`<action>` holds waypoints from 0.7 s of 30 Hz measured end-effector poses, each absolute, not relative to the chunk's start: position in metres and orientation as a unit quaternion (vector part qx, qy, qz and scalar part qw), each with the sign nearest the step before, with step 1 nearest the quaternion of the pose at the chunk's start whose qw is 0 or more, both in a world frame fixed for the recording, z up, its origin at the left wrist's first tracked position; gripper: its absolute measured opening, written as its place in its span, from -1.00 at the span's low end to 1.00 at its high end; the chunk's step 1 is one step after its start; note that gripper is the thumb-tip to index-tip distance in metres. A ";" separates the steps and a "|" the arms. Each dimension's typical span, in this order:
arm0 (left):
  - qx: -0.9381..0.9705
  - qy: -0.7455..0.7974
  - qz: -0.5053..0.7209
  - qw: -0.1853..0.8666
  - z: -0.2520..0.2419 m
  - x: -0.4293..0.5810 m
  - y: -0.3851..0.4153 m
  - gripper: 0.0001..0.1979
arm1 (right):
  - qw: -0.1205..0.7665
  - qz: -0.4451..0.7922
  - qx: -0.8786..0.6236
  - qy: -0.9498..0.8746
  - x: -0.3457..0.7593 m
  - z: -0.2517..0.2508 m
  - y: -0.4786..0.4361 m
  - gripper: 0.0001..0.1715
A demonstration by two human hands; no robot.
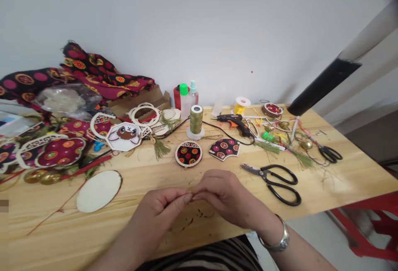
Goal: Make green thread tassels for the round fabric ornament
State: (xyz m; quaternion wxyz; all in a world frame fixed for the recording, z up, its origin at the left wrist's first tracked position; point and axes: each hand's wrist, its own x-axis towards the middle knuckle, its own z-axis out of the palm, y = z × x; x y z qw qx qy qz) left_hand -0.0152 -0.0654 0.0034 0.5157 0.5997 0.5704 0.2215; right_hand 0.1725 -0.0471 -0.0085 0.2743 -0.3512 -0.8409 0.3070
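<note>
My left hand (163, 208) and my right hand (222, 194) meet above the front of the wooden table, fingertips pinched together. Whatever lies between the fingers is too small or hidden to name. Just beyond them are a round ornament (188, 154) with a pale frame and patterned fabric, and a fabric-covered piece (224, 149) with curved edges. Large black-handled scissors (267, 180) rest to the right of my right hand, their blades partly open. To the left of my hands lies a cream oval piece (98, 191) with a dark edge.
A thread spool (196, 121) stands mid-table, with a glue gun (234, 122) to its right. Bottles (184, 101) are near the wall. Fabric (102, 72) and ornaments crowd the left; smaller scissors (330, 153) lie right. A red stool (367, 225) stands beside the table.
</note>
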 end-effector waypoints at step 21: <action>0.628 0.563 0.199 0.499 0.004 -0.021 -0.066 -0.75 | 0.374 0.296 -0.416 -0.774 0.187 -0.011 -0.041 -0.86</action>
